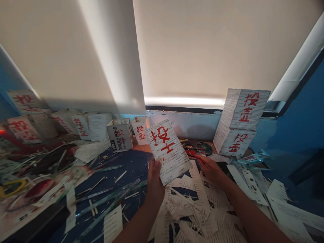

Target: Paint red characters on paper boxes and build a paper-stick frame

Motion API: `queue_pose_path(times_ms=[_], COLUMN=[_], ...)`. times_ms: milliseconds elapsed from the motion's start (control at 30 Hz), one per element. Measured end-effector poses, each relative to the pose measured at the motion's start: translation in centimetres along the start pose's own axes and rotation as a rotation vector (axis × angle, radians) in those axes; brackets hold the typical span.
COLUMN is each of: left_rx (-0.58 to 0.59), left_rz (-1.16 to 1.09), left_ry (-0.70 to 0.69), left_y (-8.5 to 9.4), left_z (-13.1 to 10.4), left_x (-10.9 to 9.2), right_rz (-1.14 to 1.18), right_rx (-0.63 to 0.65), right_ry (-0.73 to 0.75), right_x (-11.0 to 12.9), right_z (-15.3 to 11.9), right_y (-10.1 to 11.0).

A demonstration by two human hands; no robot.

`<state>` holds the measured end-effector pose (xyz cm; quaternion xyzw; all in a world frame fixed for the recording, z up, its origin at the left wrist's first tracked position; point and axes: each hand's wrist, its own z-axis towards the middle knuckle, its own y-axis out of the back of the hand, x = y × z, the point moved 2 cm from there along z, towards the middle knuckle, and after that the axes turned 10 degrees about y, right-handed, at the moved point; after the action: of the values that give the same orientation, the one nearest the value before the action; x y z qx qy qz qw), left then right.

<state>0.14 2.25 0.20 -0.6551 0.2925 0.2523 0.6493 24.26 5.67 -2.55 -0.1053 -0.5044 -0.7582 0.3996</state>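
Note:
My left hand point(155, 175) grips the lower left edge of a box covered in printed paper point(174, 165), tilted to the left. Red brushed characters cover its upper part. To the right of the box, my right hand point(209, 168) is closed round a thin brush point(201, 160), its tip reaching toward red paint point(191, 152) on a dark round disc point(202, 147). Printed paper scraps point(192, 206) lie beneath both hands.
Paper-covered boxes with red characters stand at the left point(22, 128), by the wall point(120, 135), and stacked at the right point(238, 141). Yellow-handled scissors point(12, 188), plastic strips and scraps litter the blue tabletop point(136, 158). A blue wrapper point(255, 158) lies at right.

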Motion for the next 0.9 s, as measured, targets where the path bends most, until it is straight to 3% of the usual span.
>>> queue_pose_path(times_ms=[400,900], left_rx=[-0.016,-0.004], left_rz=[0.036,0.057], left_ry=[0.029,0.040], left_y=[0.4,0.5], left_z=[0.1,0.0], left_x=[0.3,0.2], right_rz=[-0.020,-0.051], right_rx=[0.053,-0.151], right_ry=[0.002,-0.030], right_x=[0.0,-1.7], right_z=[0.2,-0.1], right_y=[0.5,-0.1])
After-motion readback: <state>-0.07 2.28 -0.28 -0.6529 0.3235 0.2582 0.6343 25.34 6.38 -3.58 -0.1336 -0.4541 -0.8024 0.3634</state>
